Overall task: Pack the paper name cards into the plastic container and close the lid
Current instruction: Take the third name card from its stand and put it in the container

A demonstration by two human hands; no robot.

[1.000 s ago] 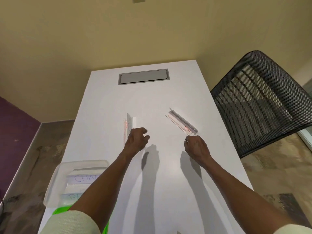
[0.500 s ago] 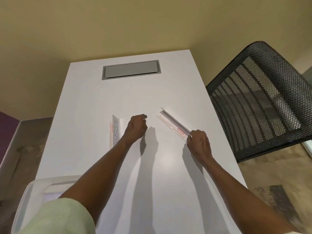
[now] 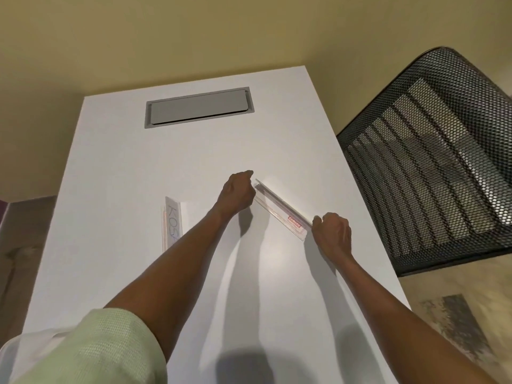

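A clear name card holder with a small red label (image 3: 281,210) lies slanted on the white table (image 3: 116,167), right of centre. My left hand (image 3: 238,191) pinches its far end and my right hand (image 3: 331,234) grips its near end. A second name card with handwritten letters (image 3: 172,221) stands left of my left forearm, untouched. The plastic container (image 3: 8,347) shows only as a pale rim at the bottom left, mostly hidden by my sleeve.
A grey cable hatch (image 3: 198,108) is set into the table's far end. A black mesh chair (image 3: 432,162) stands close to the table's right edge. A beige wall lies beyond the table.
My left hand crossed from beside the left card to the far end of the right holder. My right hand closed on its near end. The view swung away from the container.
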